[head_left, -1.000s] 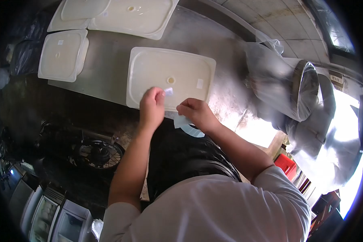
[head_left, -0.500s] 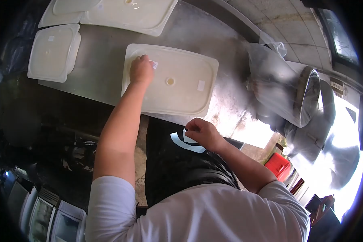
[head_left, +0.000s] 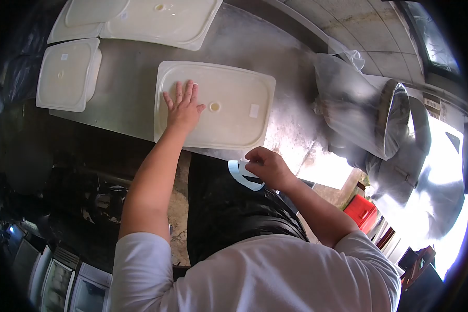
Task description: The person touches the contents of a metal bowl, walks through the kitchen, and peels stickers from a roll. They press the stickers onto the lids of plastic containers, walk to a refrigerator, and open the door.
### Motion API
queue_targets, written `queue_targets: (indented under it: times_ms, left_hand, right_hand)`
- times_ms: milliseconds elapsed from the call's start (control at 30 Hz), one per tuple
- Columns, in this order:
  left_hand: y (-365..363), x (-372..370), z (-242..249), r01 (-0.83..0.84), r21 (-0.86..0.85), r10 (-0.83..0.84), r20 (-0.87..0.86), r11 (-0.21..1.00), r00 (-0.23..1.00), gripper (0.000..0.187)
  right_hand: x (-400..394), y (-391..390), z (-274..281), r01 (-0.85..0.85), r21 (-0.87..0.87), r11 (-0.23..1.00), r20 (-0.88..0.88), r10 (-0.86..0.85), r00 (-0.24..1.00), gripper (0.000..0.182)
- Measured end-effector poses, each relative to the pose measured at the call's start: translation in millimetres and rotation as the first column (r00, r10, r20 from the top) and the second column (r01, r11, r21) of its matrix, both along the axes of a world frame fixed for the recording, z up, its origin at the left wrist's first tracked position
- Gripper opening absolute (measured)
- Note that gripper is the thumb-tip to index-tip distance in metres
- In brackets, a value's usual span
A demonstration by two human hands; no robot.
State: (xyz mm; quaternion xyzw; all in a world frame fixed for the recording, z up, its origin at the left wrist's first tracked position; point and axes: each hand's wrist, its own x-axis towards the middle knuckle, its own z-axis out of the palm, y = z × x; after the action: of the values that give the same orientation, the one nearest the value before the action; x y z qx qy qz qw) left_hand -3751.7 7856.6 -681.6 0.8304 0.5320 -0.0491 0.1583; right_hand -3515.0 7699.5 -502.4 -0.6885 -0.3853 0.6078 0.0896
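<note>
At the upper left of the frame, a small tub (head_left: 65,78) with a milky, round-cornered plastic lid sits on a dull grey metal table (head_left: 239,47). At upper centre, the person's left hand (head_left: 183,112) lies with fingers spread on a larger oblong plastic lid (head_left: 229,83), which has a raised rim and, toward its right end, a white paper label (head_left: 254,111). Below it, a pale blue, curved, flat strip (head_left: 236,173) hangs from the right hand (head_left: 268,166), its curled fingers pinching it. Rightward are a hard red box (head_left: 361,210) and a thin, wrinkled plastic bag (head_left: 348,101).
</note>
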Motion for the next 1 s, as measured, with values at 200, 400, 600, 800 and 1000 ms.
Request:
queue_targets:
  times_ms: [200,400,600,800,1000]
  left_hand:
    - [11.6,-23.3,-1.1,-0.421,0.116,0.43,-0.063,0.9,0.901,0.068]
    - [34.1,-71.1,-42.6,-0.624,-0.258,0.672,0.189,0.738,0.716,0.032]
    - [48.8,-9.3,-60.7,-0.497,-0.184,0.526,0.178,0.848,0.832,0.025]
    - [79.2,91.0,-40.2,-0.444,-0.31,0.536,0.365,0.841,0.761,0.039]
    - [192.8,67.2,-48.4,-0.414,-0.905,0.929,0.232,0.097,-0.288,0.059]
  right_hand:
    - [18.5,-9.3,5.2,0.107,-0.037,0.994,0.025,-0.106,0.994,0.036]
    - [57.7,-47.0,-5.4,0.156,-0.257,0.954,-0.057,-0.176,0.983,0.037]
    - [66.6,-74.2,3.6,0.067,-0.365,0.929,-0.117,-0.117,0.986,0.027]
    - [56.5,-60.2,4.0,0.21,-0.366,0.907,-0.17,-0.287,0.943,0.023]
    - [51.5,-38.4,10.1,0.236,-0.315,0.919,-0.114,-0.283,0.952,0.023]
